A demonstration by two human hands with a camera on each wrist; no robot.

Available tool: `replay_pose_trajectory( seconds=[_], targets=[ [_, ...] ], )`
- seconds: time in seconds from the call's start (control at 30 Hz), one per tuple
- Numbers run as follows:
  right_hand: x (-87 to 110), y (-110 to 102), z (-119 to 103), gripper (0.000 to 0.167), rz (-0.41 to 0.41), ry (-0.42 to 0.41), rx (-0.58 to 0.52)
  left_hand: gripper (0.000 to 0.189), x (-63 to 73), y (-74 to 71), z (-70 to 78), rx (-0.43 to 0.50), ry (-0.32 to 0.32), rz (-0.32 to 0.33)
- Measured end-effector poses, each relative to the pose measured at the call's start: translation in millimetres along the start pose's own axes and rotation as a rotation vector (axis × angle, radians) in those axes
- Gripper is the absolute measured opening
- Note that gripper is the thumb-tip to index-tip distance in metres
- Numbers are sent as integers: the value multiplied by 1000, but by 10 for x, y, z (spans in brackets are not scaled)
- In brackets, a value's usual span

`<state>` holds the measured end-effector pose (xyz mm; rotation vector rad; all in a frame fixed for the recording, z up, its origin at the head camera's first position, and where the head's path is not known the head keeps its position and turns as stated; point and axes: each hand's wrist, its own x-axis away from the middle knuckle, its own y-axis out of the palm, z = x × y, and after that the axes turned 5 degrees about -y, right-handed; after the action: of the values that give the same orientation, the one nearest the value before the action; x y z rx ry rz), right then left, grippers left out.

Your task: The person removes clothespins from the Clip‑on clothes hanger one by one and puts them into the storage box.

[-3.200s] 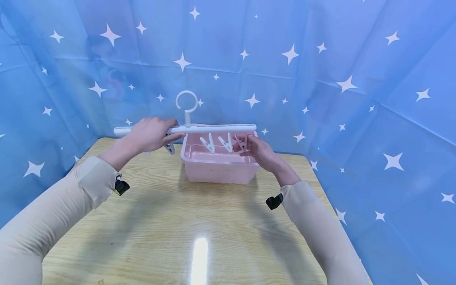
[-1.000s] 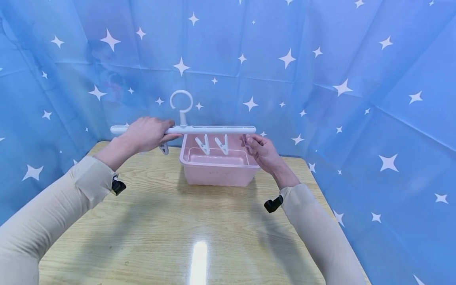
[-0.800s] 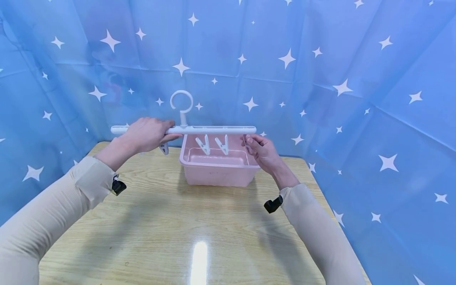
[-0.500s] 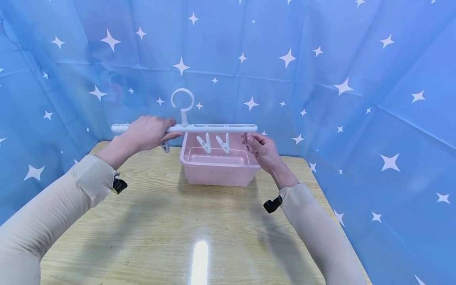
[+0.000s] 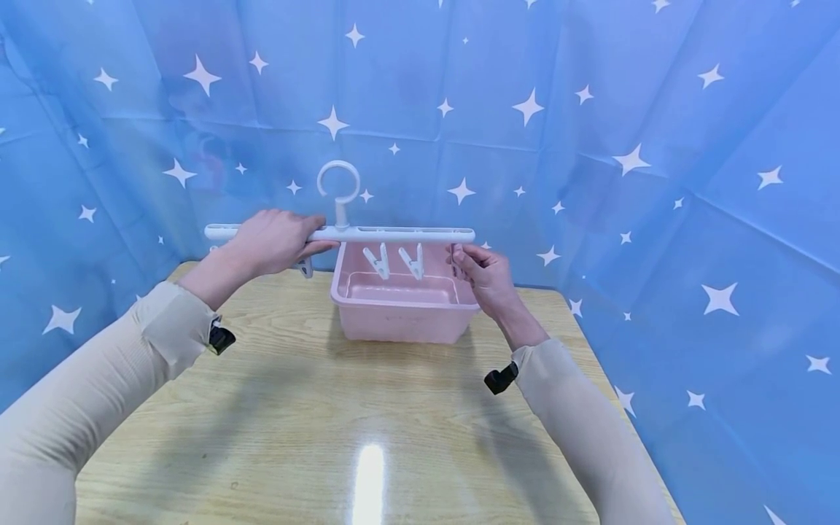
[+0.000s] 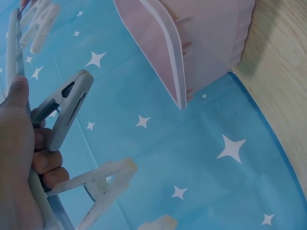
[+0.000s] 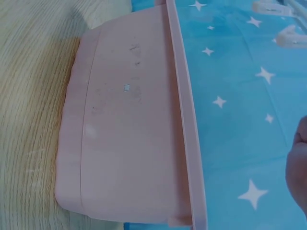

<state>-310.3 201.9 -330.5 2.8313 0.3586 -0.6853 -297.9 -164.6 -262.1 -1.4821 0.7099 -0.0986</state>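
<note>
A white clip hanger with a ring hook is held level above the pink basin. My left hand grips its bar left of the hook, fingers curled around it. In the left wrist view a grey clip hangs beside those fingers, with a pale clip nearby. Two white clips, a left one and a right one, hang from the bar's right half. Under the bar's right end my right hand pinches a pinkish clip, partly hidden by the fingers.
The basin stands on a wooden table, toward its back edge. Blue star-printed cloth surrounds the table at the back and sides. A light reflection lies on the tabletop near the front.
Over three seconds my right hand has shifted the pinkish clip rightward to the bar's end. Within the last second the hanger has risen slightly. My left hand keeps its grip.
</note>
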Motion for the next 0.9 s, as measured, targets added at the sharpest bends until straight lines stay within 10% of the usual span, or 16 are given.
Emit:
replay_pose_trajectory(
  seconds=[0.9],
  targets=[
    [-24,23,78,18,183,-84,265,40,-24,-2,10,-38,-13,13]
  ],
)
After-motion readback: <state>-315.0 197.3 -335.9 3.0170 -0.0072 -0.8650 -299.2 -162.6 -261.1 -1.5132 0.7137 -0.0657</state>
